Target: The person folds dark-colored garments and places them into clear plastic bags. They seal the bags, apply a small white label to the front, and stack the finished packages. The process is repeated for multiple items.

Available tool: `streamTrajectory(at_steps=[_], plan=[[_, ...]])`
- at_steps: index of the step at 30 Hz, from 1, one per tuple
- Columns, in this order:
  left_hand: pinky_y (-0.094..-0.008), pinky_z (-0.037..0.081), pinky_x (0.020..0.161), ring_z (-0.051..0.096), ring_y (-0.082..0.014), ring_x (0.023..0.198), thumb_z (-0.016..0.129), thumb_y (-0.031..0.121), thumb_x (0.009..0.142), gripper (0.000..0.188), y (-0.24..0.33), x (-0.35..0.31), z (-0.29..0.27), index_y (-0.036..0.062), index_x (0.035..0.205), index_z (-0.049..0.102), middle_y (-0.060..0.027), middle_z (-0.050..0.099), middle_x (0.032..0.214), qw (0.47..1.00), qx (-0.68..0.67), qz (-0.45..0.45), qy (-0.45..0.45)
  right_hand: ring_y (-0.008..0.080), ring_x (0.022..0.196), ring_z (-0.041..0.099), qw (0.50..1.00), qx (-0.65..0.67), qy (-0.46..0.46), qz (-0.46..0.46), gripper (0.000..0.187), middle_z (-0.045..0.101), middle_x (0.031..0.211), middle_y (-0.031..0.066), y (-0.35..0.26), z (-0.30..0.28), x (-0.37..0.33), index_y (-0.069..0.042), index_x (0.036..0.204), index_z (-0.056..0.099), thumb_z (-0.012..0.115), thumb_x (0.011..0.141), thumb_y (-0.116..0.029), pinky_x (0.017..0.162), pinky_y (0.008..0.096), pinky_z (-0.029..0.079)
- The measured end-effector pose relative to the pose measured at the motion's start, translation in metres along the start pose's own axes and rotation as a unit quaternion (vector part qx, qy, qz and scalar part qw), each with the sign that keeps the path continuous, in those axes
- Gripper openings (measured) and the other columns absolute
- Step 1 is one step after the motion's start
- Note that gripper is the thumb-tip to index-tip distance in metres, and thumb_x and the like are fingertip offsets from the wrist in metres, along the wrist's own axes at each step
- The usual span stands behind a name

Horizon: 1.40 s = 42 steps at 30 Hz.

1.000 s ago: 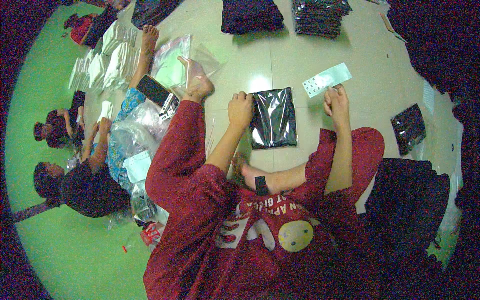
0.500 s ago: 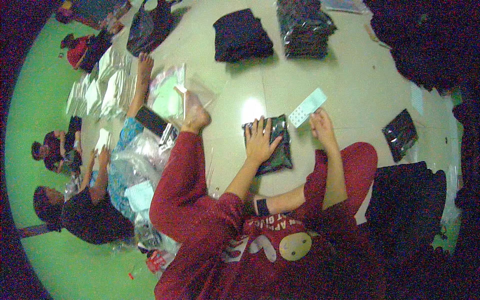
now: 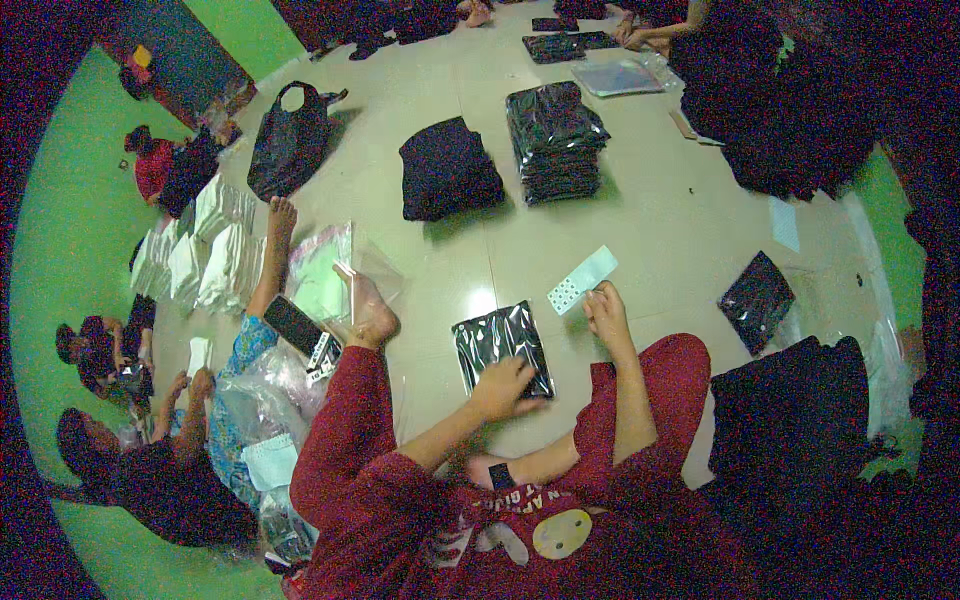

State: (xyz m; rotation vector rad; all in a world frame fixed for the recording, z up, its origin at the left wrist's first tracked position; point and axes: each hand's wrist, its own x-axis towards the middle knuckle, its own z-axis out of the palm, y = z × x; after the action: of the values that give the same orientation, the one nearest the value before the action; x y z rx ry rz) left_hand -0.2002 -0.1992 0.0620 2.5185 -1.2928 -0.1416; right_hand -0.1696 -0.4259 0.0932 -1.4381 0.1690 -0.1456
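Observation:
On the floor before me lies a flat black garment in a shiny clear plastic bag (image 3: 497, 335). Over its lower part is my left hand (image 3: 503, 388), somewhat blurred, its thumb apart from the bent fingers and nothing seen in them. My right hand (image 3: 608, 318), just right of the package, pinches the lower end of a pale blue sticker sheet (image 3: 584, 280). Rows of small round marks show on the sheet's left half. It is held above the floor, apart from the package.
Beyond are a folded black cloth pile (image 3: 450, 170), a stack of bagged black garments (image 3: 556, 145) and a black carrier bag (image 3: 290, 140). Another bagged garment (image 3: 757, 302) and black cloth (image 3: 790, 410) lie right. Left, a person (image 3: 140, 475) sits near a phone (image 3: 293, 325) and white stacks (image 3: 225, 250).
The view has tilted up, showing more of the far floor. My left hand has slid from flat on the package's middle to its lower part, fingers now bent. My right hand keeps the sticker sheet.

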Motion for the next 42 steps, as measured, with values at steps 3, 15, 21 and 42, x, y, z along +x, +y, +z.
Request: streamTrajectory(at_steps=[3, 15, 21, 42], plan=[[-0.0405, 0.044, 0.081, 0.052, -0.038, 0.093, 0.061, 0.025, 0.075, 0.05, -0.007, -0.022, 0.006, 0.004, 0.118, 0.045, -0.0207, 0.051, 0.106, 0.995, 0.057, 0.078, 0.025, 0.0009, 0.043, 0.029, 0.997, 0.065, 0.034, 0.015, 0.011, 0.04, 0.06, -0.0046, -0.012, -0.006, -0.002, -0.01, 0.096, 0.044, 0.044, 0.09, -0.019, 0.035, 0.016, 0.022], [-0.0294, 0.043, 0.069, 0.052, -0.0127, 0.076, 0.048, 0.02, 0.081, 0.017, -0.095, 0.15, -0.282, 0.0074, 0.091, 0.056, -0.0025, 0.056, 0.082, 0.921, -0.31, -0.233, 0.045, 0.0013, 0.038, 0.028, 0.969, 0.217, 0.106, -0.056, 0.015, 0.038, 0.057, -0.0042, -0.042, -0.035, -0.006, -0.009, 0.101, 0.043, 0.044, 0.091, -0.02, 0.032, 0.016, 0.02], [-0.0339, 0.043, 0.08, 0.057, -0.0287, 0.095, 0.046, 0.01, 0.084, 0.028, -0.063, 0.287, -0.355, 0.002, 0.11, 0.049, -0.0189, 0.058, 0.105, 0.947, 0.045, -0.032, 0.317, 0.0002, 0.04, 0.03, 0.954, 0.269, 0.13, 0.0, 0.016, 0.043, 0.06, -0.005, -0.04, -0.025, -0.008, -0.009, 0.101, 0.045, 0.048, 0.089, -0.019, 0.033, 0.0158, 0.023], [-0.0513, 0.03, 0.093, 0.039, -0.0327, 0.116, 0.049, 0.04, 0.083, 0.052, -0.088, 0.332, -0.128, 0.0116, 0.127, 0.04, -0.016, 0.041, 0.127, 0.942, 0.197, -0.014, 0.272, 0.0031, 0.06, 0.036, 0.989, 0.104, 0.09, -0.054, 0.009, 0.043, 0.07, -0.0039, -0.039, -0.007, -0.011, -0.004, 0.098, 0.044, 0.042, 0.09, -0.007, 0.053, 0.0191, 0.033]])
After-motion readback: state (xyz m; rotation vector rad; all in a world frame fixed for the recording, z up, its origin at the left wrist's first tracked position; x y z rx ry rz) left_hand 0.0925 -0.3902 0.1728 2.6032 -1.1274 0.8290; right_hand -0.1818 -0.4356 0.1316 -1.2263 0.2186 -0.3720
